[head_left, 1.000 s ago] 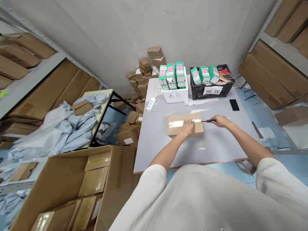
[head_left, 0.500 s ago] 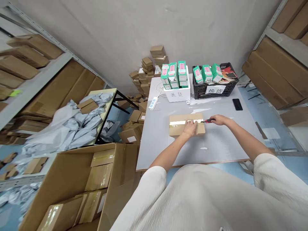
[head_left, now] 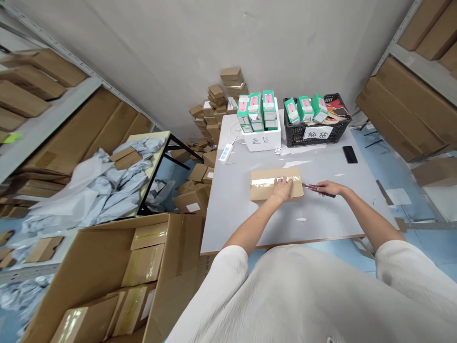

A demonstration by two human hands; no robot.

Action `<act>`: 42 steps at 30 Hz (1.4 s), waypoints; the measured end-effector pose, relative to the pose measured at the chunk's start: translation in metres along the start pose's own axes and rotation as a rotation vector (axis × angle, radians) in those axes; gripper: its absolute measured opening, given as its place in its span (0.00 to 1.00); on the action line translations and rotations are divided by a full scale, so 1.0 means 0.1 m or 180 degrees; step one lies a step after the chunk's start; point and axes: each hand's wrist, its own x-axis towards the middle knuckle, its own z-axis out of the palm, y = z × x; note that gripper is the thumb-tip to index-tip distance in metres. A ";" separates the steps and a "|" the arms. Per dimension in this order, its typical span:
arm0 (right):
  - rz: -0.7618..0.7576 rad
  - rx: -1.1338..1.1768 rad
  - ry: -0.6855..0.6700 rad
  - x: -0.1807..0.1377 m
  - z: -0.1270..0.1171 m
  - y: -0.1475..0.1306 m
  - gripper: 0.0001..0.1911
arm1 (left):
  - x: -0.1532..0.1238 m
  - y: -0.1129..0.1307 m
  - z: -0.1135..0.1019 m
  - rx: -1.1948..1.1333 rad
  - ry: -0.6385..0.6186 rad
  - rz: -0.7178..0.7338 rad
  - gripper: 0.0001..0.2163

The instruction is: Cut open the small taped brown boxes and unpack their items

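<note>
A taped cardboard box lies flat on the grey table, with clear tape and a white strip along its top. My left hand presses down on the middle of that box, fingers spread over the tape. Just past the box's right end, my right hand is closed round a red and black box cutter. Its thin front end points left toward the box's right edge, and its handle sticks out below the fingers. Whether the tip touches the box I cannot tell.
Behind the box stand a white bin and a black crate, both holding green-and-white boxes. A phone lies at the right, a power strip at the left. A large open carton with taped boxes stands left of the table.
The box cutter has turned in my right hand, its handle now angled down to the right. My right hand has moved slightly right and down; my left hand stays on the box.
</note>
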 end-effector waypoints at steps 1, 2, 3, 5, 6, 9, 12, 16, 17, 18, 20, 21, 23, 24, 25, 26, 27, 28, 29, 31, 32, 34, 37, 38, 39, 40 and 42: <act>0.0006 0.0106 0.0120 -0.03 0.02 0.03 0.27 | 0.00 0.00 0.00 -0.0008 -0.0015 0.0016 0.36; 0.0009 0.0216 0.0205 -0.05 0.03 0.04 0.26 | -0.02 -0.01 -0.01 -0.0047 -0.0011 0.0031 0.35; 0.0009 0.0313 0.0247 -0.07 0.04 0.05 0.26 | -0.03 -0.03 -0.01 -0.0114 0.0018 0.0043 0.36; 0.0007 0.0424 0.0280 -0.09 0.03 0.05 0.24 | -0.07 -0.07 -0.02 -0.0277 0.0134 0.0037 0.39; 0.0005 0.0444 0.0311 -0.09 0.02 0.04 0.24 | -0.08 -0.09 -0.02 -0.0349 0.0195 0.0017 0.41; -0.0017 0.0392 0.0505 -0.11 -0.01 0.00 0.22 | -0.05 -0.14 -0.05 -0.0482 0.0341 -0.0049 0.38; -0.0142 0.0244 0.0696 -0.13 -0.02 -0.04 0.21 | 0.06 -0.14 -0.09 -0.0472 0.0469 -0.0189 0.25; -0.0389 -0.0011 0.0834 -0.17 0.05 -0.11 0.24 | 0.22 -0.14 -0.09 -0.0311 0.0580 -0.0267 0.26; -0.0417 -0.0138 0.0885 -0.17 0.08 -0.13 0.24 | 0.26 -0.14 -0.08 -0.0280 0.0572 -0.0251 0.30; -0.0439 -0.0319 0.0951 -0.17 0.10 -0.15 0.24 | 0.29 -0.15 -0.07 -0.0265 0.0545 -0.0238 0.33; -0.0484 -0.0796 0.1091 -0.18 0.13 -0.19 0.24 | 0.35 -0.18 -0.04 -0.0278 0.0455 -0.0240 0.39; -0.0506 -0.1042 0.1144 -0.18 0.15 -0.20 0.24 | 0.38 -0.20 -0.03 -0.0298 0.0399 -0.0259 0.41; -0.0520 -0.1414 0.1195 -0.17 0.16 -0.24 0.24 | 0.43 -0.24 -0.03 -0.0339 0.0309 -0.0298 0.43; -0.0516 -0.1527 0.1207 -0.17 0.16 -0.25 0.25 | 0.45 -0.25 -0.04 -0.0358 0.0279 -0.0318 0.44; -0.0507 -0.1605 0.1212 -0.16 0.16 -0.26 0.25 | 0.46 -0.27 -0.05 -0.0378 0.0263 -0.0332 0.45; -0.0490 -0.1655 0.1215 -0.15 0.16 -0.27 0.26 | 0.47 -0.28 -0.06 -0.0399 0.0259 -0.0338 0.45; -0.0465 -0.1685 0.1218 -0.14 0.17 -0.27 0.26 | 0.46 -0.29 -0.07 -0.0423 0.0267 -0.0334 0.45; -0.0442 -0.1698 0.1220 -0.13 0.17 -0.27 0.26 | 0.46 -0.29 -0.07 -0.0448 0.0290 -0.0326 0.44; -0.0428 -0.1695 0.1221 -0.11 0.17 -0.27 0.26 | 0.45 -0.30 -0.07 -0.0473 0.0315 -0.0323 0.42; -0.0414 -0.1653 0.1227 -0.09 0.18 -0.26 0.26 | 0.42 -0.29 -0.06 -0.0484 0.0363 -0.0304 0.38; -0.0408 -0.1625 0.1246 -0.07 0.19 -0.25 0.26 | 0.40 -0.29 -0.05 -0.0459 0.0383 -0.0283 0.36; -0.0381 -0.1579 0.1294 -0.05 0.21 -0.24 0.26 | 0.37 -0.28 -0.01 -0.0358 0.0416 -0.0227 0.34; -0.0312 -0.1535 0.1314 -0.01 0.22 -0.24 0.26 | 0.34 -0.27 0.04 -0.0212 0.0489 -0.0177 0.34; -0.0305 -0.1524 0.1287 0.00 0.22 -0.24 0.26 | 0.33 -0.27 0.05 -0.0184 0.0513 -0.0171 0.34; -0.0309 -0.1514 0.1260 0.01 0.21 -0.24 0.26 | 0.32 -0.27 0.06 -0.0163 0.0537 -0.0164 0.33; -0.0322 -0.1507 0.1245 0.01 0.21 -0.24 0.25 | 0.31 -0.27 0.07 -0.0148 0.0554 -0.0156 0.33; -0.0355 -0.1504 0.1270 0.02 0.19 -0.25 0.25 | 0.30 -0.27 0.07 -0.0130 0.0585 -0.0144 0.32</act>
